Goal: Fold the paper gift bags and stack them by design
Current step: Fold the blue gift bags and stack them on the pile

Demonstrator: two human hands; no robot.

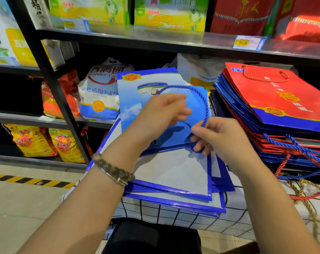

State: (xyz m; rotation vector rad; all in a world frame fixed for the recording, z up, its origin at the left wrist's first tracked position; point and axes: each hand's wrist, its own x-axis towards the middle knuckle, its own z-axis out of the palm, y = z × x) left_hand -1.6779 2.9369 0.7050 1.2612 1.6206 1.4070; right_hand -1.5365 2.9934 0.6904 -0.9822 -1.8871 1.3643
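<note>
A blue paper gift bag (135,92) with a sky picture lies flat on a pile of blue-edged bags (174,173) in front of me. Its blue rope handle (201,96) arches over the bag. My right hand (216,136) pinches the end of that rope at the bag's near edge. My left hand (161,114), with a bead bracelet on the wrist, hovers over the bag's middle with curled fingers; it is blurred and I cannot tell whether it holds anything. To the right sits a stack of red and blue bags (272,99), a red one on top.
The bags rest on a black wire grid (164,213) over a white surface. Black metal shelves (51,85) behind carry flour sacks (98,92) and boxed goods. Loose rope handles (302,187) trail at right. Tiled floor with a yellow-black stripe (32,180) lies at left.
</note>
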